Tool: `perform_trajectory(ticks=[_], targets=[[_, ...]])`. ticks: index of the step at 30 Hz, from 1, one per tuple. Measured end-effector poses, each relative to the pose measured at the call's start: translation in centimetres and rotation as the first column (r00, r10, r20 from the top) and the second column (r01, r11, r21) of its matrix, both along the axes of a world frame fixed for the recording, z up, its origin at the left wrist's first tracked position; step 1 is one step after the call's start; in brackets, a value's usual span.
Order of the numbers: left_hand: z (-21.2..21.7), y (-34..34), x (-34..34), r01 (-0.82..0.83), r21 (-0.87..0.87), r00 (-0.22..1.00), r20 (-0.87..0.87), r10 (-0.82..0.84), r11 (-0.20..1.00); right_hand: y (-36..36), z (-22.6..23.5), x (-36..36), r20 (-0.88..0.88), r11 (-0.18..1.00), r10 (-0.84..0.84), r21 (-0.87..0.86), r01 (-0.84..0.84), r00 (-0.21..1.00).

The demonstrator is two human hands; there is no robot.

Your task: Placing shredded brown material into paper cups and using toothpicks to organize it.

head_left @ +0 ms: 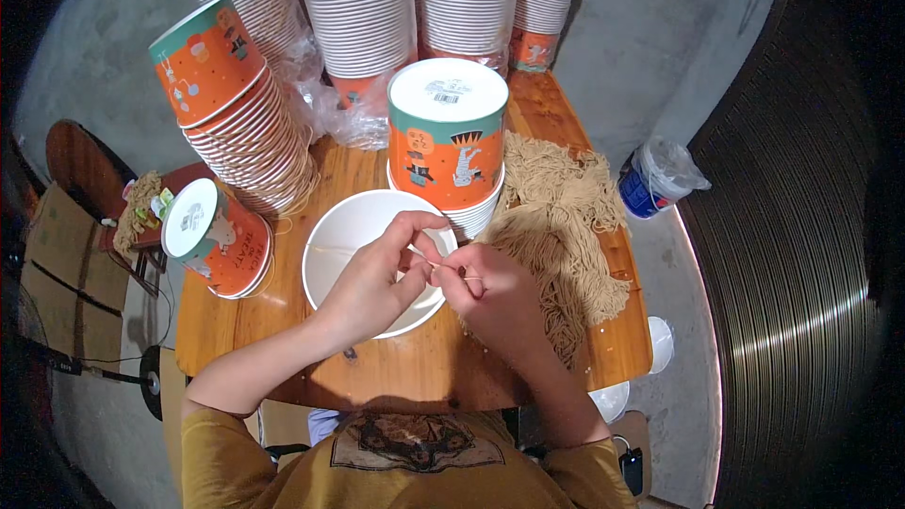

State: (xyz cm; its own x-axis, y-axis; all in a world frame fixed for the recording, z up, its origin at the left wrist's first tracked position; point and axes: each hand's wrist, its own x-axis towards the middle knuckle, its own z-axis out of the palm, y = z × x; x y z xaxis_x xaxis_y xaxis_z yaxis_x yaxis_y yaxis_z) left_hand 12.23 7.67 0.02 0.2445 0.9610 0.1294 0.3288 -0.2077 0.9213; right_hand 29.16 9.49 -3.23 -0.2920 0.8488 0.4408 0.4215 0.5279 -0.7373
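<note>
Over an open white paper bucket (330, 226), my left hand (370, 275) and my right hand (497, 300) meet with their fingertips pinched together. Both grip a thin light string (474, 278), of which only a short bit shows between the fingers. A thin line also crosses the bucket's inside at the left. To the right of my right hand lies a large heap of beige strings (566, 226). Just behind the bucket stands an upturned orange and green paper bucket (443, 165) on a short stack of others.
A leaning stack of buckets (250, 155) with strings hanging along it stands left, near another upturned bucket (222, 250). Tall wrapped bucket stacks (356, 14) line the table's back. A blue pail (646, 188) with a plastic bag stands beyond the wooden table's (622, 339) right edge.
</note>
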Motion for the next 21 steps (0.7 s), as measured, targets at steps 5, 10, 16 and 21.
perform_trajectory(ticks=[5, 10, 16, 21], targets=[[-0.1, 0.0, 0.2, 0.018, 0.111, 0.999, -0.035, -0.014, 0.994, 0.2, -0.5, -0.5, -0.134, 0.999, 0.008, -0.044, -0.014, 0.991], [-1.2, 0.2, -0.3, 0.000, 0.197, 0.994, -0.111, 0.022, 0.980, 0.2, -0.6, -0.5, -0.247, 0.981, 0.027, -0.177, -0.073, 0.969], [-0.4, 0.1, -0.2, 0.037, 0.251, 0.974, -0.226, 0.021, 0.967, 0.1, -1.5, -0.1, -0.252, 0.970, 0.050, -0.220, -0.107, 0.967], [-0.9, 0.4, -0.6, 0.047, 0.292, 0.964, -0.262, 0.033, 0.955, -0.3, -0.8, -0.1, -0.202, 0.979, 0.044, -0.186, -0.083, 0.978]])
